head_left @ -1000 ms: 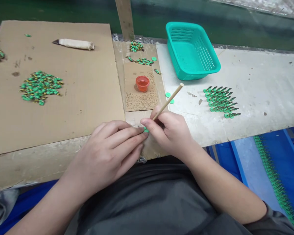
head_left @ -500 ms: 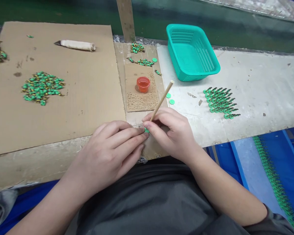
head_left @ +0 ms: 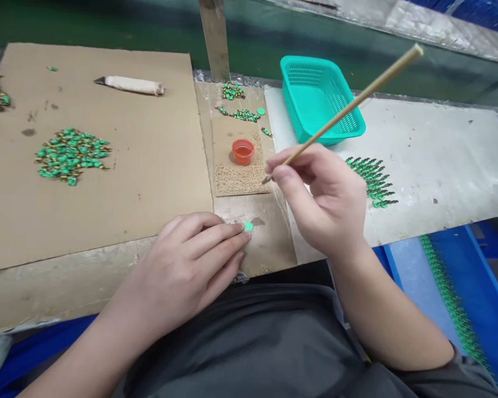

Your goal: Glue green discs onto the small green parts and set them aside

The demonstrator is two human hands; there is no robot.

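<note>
Against stained cardboard (head_left: pixel 269 243), the left hand (head_left: pixel 186 262) holds a green disc (head_left: pixel 248 226), the right hand (head_left: pixel 334 199) clamped round a wooden stick (head_left: pixel 352 108).

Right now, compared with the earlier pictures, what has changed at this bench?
The right hand has lifted away from the green disc, forward and to the right, carrying the wooden stick, whose dark tip now shows. Nothing was visibly taken up or let go. The left hand keeps touching the disc; the red cup and turquoise basket stayed put.
</note>
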